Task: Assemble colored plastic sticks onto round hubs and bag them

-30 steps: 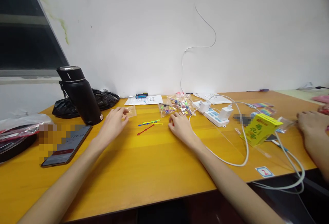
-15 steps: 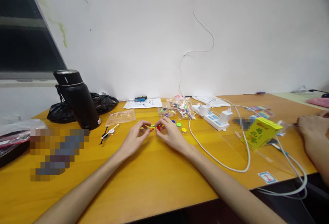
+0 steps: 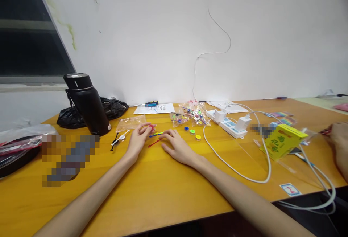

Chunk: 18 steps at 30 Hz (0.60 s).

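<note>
My left hand (image 3: 136,139) pinches a small red round disc (image 3: 150,127) between thumb and fingertips, raised a little over the table. My right hand (image 3: 178,146) has its thumb apart from its curved fingers, and the fingertips are at the ends of thin plastic pointers. Among these are a red arrow-shaped pointer (image 3: 154,143) and a blue one (image 3: 153,135), with yellow beside it. Whether the fingertips press on them I cannot tell. Right of my hand stand a blue disc (image 3: 186,129), a green disc (image 3: 192,132) and a yellow disc (image 3: 198,137). Black and white pointers (image 3: 119,139) lie at left.
A black bottle (image 3: 91,110) stands at left before a black plastic bag (image 3: 115,108). Clear bags of small parts (image 3: 194,113), a power strip (image 3: 231,128) with looping white cable (image 3: 236,179), and a yellow box (image 3: 282,142) are to the right. Another person's hand (image 3: 338,142) rests at far right.
My hands have moved apart. The red disc is now in my left hand, and the red pointer shows below my right fingertips, whose thumb has come away. The view has shifted slightly.
</note>
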Each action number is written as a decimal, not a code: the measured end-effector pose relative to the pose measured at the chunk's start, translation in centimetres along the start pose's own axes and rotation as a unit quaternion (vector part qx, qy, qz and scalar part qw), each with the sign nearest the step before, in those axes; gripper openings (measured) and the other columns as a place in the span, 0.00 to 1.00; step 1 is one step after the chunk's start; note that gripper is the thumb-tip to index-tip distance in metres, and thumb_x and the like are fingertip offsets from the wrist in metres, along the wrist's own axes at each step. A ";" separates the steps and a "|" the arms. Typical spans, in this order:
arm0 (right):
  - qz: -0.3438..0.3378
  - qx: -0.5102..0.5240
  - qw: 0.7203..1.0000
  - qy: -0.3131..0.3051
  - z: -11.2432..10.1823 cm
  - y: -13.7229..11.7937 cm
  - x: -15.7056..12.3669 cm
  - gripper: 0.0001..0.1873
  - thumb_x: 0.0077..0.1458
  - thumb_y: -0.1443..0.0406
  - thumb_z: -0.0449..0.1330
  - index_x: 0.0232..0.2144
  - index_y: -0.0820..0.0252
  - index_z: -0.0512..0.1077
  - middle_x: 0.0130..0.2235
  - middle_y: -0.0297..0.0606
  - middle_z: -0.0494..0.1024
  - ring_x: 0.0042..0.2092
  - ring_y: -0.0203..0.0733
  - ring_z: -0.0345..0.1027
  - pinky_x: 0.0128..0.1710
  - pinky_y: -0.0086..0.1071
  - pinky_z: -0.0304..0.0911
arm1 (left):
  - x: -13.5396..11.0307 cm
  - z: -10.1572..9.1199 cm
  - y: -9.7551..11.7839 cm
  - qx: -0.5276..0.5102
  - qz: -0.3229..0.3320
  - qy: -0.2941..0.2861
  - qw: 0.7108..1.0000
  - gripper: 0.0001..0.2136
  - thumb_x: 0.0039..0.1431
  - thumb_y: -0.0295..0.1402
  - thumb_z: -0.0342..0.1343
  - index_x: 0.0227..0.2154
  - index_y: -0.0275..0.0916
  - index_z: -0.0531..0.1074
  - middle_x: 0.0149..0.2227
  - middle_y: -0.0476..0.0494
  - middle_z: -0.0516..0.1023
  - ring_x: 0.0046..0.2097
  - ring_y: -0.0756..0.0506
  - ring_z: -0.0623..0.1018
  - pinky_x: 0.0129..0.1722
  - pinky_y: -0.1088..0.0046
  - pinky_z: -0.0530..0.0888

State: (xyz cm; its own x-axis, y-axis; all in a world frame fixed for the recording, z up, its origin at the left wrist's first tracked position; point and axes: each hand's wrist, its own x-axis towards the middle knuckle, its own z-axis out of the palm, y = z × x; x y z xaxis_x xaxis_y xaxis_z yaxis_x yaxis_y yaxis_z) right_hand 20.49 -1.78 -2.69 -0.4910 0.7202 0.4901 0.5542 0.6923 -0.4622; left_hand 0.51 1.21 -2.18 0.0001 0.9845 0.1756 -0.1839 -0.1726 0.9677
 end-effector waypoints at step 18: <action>-0.012 0.007 1.000 0.002 -0.4 -0.2 0.1 0.03 0.64 0.64 0.60 0.38 0.57 0.73 0.43 0.39 0.74 0.48 0.45 0.65 0.51 0.38 0.62 | 0.1 0.2 0.5 0.008 -0.027 0.003 1.000 0.22 0.48 0.42 0.68 0.44 0.34 0.76 0.43 0.35 0.84 0.44 0.41 0.83 0.54 0.60 0.75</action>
State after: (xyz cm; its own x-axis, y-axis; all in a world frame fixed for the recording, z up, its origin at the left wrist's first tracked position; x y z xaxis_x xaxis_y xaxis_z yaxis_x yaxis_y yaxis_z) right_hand 20.57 -1.90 -2.29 -0.5009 0.7039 0.5036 0.5334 0.7093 -0.4609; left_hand 0.58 1.25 -1.66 0.0044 0.9925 0.1219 -0.1683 -0.1195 0.9785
